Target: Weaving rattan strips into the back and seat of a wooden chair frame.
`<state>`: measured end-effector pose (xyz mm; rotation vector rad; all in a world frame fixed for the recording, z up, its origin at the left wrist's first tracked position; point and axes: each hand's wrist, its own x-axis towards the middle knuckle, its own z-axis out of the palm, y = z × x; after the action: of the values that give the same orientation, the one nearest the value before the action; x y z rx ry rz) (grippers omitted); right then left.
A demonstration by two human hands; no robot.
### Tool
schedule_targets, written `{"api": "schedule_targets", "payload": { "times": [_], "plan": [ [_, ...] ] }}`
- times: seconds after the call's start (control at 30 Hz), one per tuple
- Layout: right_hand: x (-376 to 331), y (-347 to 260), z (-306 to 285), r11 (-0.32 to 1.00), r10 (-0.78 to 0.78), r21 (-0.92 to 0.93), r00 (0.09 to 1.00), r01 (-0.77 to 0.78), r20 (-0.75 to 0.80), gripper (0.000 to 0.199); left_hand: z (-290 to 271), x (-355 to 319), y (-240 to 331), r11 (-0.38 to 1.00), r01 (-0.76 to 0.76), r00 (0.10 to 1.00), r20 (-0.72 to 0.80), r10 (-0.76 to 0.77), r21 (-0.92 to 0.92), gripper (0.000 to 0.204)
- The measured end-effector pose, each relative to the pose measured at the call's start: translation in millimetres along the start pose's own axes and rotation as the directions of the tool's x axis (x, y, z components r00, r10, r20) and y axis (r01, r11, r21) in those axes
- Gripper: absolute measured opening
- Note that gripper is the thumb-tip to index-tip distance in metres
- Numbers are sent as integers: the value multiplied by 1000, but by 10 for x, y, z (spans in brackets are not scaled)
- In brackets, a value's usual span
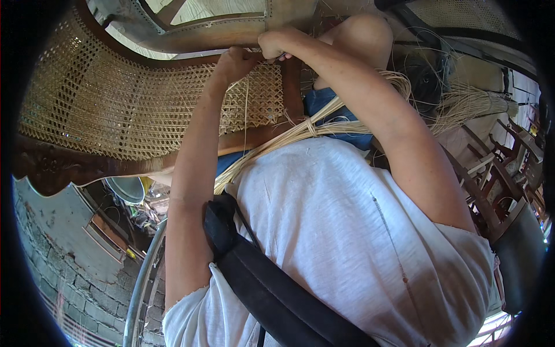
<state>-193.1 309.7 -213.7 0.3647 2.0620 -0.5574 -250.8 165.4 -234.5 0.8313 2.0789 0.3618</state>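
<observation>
A woven cane panel (173, 104) in a dark wooden frame (254, 137) lies across my lap, its open lattice stretching to the left. At the panel's far right corner, my left hand (234, 65) is closed in a pinch by the frame edge. A thin cane strand (246, 110) hangs from those fingers across the weave. Right beside it, my right hand (281, 44) is curled closed over the same edge; what its fingers hold is hidden. A tied bundle of cane strands (312, 126) rests over my lap, passing under my right forearm.
Another curved wooden frame (208, 33) stands just beyond my hands. More loose cane (474, 103) lies at the right, above stacked wooden chair parts (503, 173). A metal basin (126, 188) sits below the panel at left, near a block wall (81, 295).
</observation>
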Motion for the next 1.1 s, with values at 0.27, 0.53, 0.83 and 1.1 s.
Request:
{"api": "schedule_targets", "payload": {
  "times": [0.27,0.53,0.83,1.1],
  "plan": [
    [478,386,271,997,37,-55,985,-46,-167,19,78,-116,230,984,-175,977,-119,179,47,25],
    [-250,411,-57,992,-49,-126,942,7,-333,37,-305,-535,289,974,-225,940,-263,215,-7,24],
    [211,422,351,633,-301,661,915,403,-270,34,-939,-1596,-447,977,203,976,95,-196,-63,30],
    [281,210,446,800,-485,344,867,492,-112,24,-1960,-2559,-646,280,-456,858,-500,-114,-845,15]
  ]
}}
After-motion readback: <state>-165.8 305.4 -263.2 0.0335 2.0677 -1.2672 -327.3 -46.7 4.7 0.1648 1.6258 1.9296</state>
